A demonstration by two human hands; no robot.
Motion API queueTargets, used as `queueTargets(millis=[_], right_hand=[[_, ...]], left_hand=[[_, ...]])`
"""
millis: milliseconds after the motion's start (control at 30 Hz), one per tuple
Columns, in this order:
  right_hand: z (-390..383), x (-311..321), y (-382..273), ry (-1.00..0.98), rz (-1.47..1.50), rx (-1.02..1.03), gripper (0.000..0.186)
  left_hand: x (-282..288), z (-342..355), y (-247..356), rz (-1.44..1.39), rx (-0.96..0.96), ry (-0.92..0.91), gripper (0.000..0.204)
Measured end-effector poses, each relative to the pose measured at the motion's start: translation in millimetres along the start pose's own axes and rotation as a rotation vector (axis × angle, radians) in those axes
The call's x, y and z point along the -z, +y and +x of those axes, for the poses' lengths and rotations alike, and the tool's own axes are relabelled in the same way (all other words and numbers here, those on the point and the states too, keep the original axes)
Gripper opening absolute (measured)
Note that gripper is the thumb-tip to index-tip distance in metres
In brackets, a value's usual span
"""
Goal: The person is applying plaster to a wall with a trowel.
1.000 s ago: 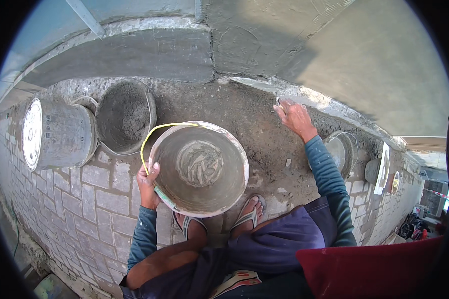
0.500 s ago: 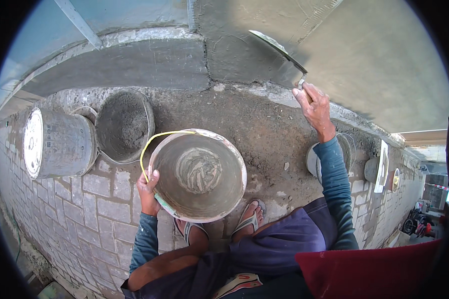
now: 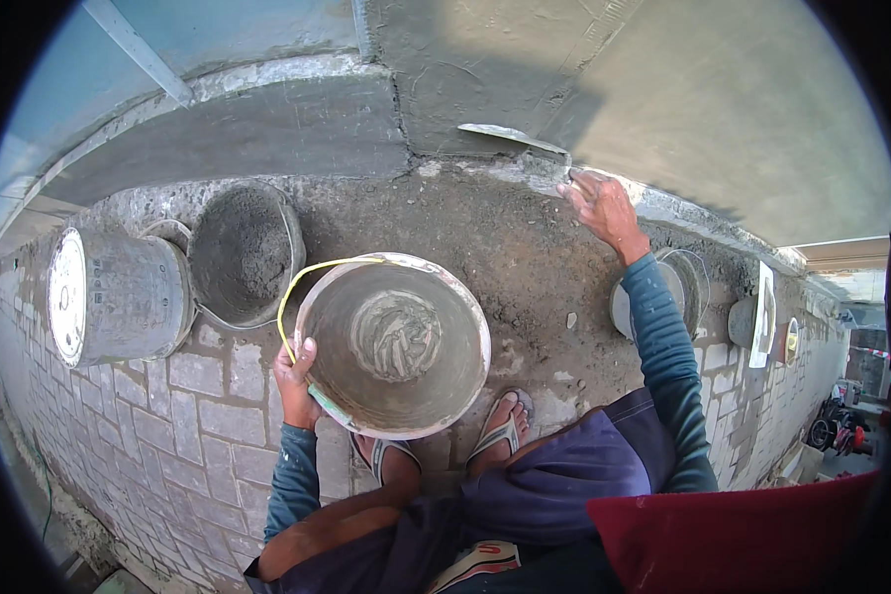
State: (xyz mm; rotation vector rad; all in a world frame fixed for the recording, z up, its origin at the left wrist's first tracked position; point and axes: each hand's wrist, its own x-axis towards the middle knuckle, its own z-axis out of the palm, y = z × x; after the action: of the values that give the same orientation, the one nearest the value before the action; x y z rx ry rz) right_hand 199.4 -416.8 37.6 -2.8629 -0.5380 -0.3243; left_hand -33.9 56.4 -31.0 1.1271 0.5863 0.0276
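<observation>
at the near rim of the round mortar pan [image 3: 394, 342], the left hand [image 3: 295, 381] is curled shut over the edge, thumb on top, beside its yellow handle [image 3: 297, 287]. up ahead, the right hand [image 3: 604, 206] is closed around a trowel [image 3: 513, 137] whose blade lies flat against the grey plastered wall [image 3: 663, 89]. left of the pan stand a cement-filled bucket [image 3: 243, 252] and a metal drum [image 3: 114, 295].
</observation>
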Motion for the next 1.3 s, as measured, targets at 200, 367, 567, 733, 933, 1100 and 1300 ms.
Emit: queueTargets(millis=[200,367,567,733,933,1100,1300], right_hand=[[-12.0,15.6,1.3,0.097,0.16,-0.039,0.039],[-8.3,-5.8,3.8,-0.102,-0.094,-0.043,0.041],[9.4,54.9,-9.0,0.13,0.053,-0.051,0.041],[15.3,109.2,-39.6,0.259,0.248,-0.102,0.031],[18.6,5.9,-76.8,0.118,0.294,0.077,0.039],[35.3,-0.5,-76.5,0.071,0.323,0.062,0.04],[75.4,77.1,-93.4,-0.034,0.398,0.007,0.029]], left_hand=[[3.0,0.9,2.1,-0.021,-0.005,0.002,0.026],[-12.8,-0.2,4.1,-0.027,-0.009,-0.025,0.024],[4.6,-1.5,-2.0,-0.026,-0.012,-0.012,0.023],[-2.2,-1.0,5.5,-0.02,-0.032,-0.012,0.028],[0.8,-1.3,5.5,-0.012,-0.013,-0.041,0.035],[-3.2,-2.2,5.0,0.01,-0.012,-0.009,0.037],[6.5,-1.5,-1.0,0.024,-0.018,-0.012,0.034]])
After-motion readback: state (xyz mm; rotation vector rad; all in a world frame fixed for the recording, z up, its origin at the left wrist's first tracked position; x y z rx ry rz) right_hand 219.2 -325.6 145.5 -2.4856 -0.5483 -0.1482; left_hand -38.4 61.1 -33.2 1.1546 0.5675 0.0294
